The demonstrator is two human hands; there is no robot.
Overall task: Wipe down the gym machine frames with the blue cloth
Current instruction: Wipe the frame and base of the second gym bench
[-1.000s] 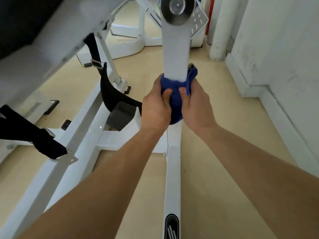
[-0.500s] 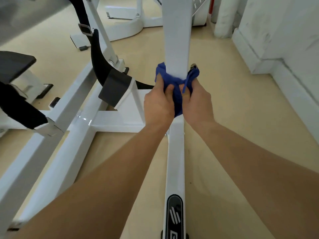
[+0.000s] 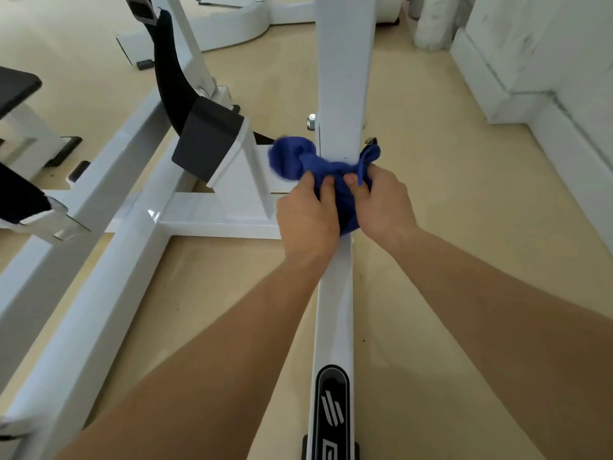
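A blue cloth (image 3: 300, 157) is wrapped round the foot of a white upright post (image 3: 343, 78) of the gym machine, where the post meets a white floor rail (image 3: 333, 313). My left hand (image 3: 308, 217) grips the cloth on the post's left side, thumb curled into the fabric. On the right side my right hand (image 3: 384, 200) grips it the same way, with a loose end sticking up beside the post. A bunched lump of cloth bulges out to the left of the post.
White frame beams (image 3: 99, 260) run diagonally at left with a black pad (image 3: 205, 141) and black straps. A bolt (image 3: 311, 121) sticks out of the post just above the cloth. A white wall plinth (image 3: 530, 78) stands at right. The floor is tan.
Both hands have slid the cloth down the post towards the floor rail. The camera has tilted lower, so the post's top disc has left the view.
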